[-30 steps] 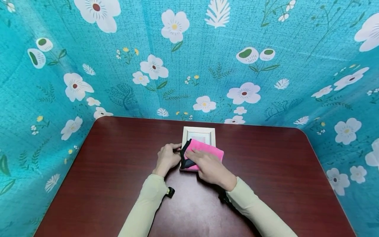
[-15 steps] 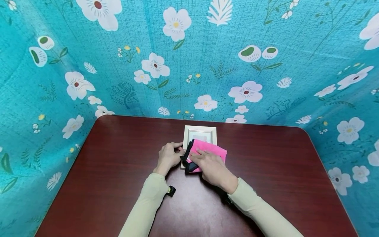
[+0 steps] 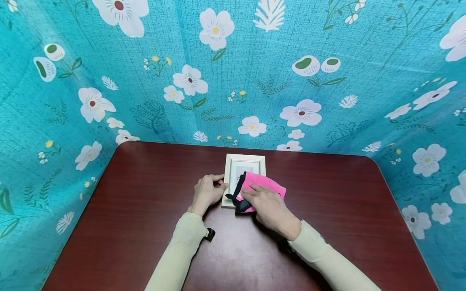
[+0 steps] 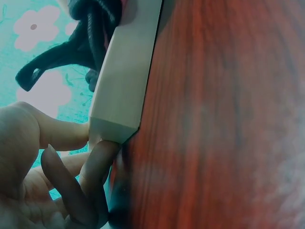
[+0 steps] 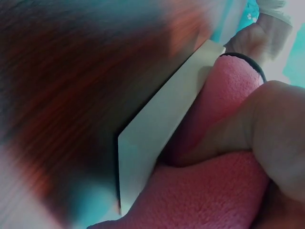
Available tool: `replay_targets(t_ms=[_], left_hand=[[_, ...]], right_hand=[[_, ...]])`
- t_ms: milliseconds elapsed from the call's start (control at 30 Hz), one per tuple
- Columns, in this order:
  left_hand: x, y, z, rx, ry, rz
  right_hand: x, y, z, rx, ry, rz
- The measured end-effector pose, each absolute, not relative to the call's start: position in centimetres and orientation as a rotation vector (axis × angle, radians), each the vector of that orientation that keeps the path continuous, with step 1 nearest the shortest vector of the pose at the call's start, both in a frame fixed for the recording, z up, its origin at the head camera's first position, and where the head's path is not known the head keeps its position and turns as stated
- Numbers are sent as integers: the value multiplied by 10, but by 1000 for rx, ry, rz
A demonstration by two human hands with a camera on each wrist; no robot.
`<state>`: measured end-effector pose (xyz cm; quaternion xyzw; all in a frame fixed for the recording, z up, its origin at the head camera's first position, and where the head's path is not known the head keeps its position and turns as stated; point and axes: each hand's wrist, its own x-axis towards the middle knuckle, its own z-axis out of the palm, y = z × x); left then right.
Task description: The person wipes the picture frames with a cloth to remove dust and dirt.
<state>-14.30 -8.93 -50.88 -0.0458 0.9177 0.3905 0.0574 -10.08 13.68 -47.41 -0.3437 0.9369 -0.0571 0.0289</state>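
A cream picture frame [image 3: 263, 162] lies face up near the back of the table, its glazed picture partly showing. At the frame's left edge, my left hand [image 3: 207, 193] holds it between thumb and fingers; the left wrist view shows them at a corner of the frame [image 4: 125, 71]. Over the frame's right and lower part lies a pink cloth [image 3: 268, 182] with black trim and a dark cord loop. My right hand [image 3: 272, 209] grips and presses this cloth, fingers spread on top. In the right wrist view the thumb sinks into the folded cloth [image 5: 205, 191], beside the frame's side.
A dark reddish-brown table [image 3: 156, 173] with rounded back corners carries everything. Behind it and at both sides hangs a turquoise flowered curtain [image 3: 233, 81]. A small black device [image 3: 210, 234] sits at the left wrist.
My right hand has slid the pink cloth to the right across the frame, uncovering more of the picture and the frame's left side. My left hand stays at the left edge.
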Motion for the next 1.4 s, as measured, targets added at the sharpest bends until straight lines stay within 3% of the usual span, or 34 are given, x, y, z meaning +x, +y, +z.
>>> replay_targets(t_ms=[567,833,1033,1233,1400], left_hand=[[-144,-91,-509,-161,2766,1185],[-146,-95,-514,-184,2757,1180],[-146,-97,-515,-178,2769,1165],[-146,-97,-514,-193,2749,1192],[-147,-95,-511,-158,2711,1227]], right_hand=[[-93,165,-477,-1072,3009,-151],[-100,178,-467,-877,3064,-643],[-104,148,-470,-864,3070,-948],[-101,115,-487,-1096,3024,-729],[-94,114,-490,-1095,2939,-506]])
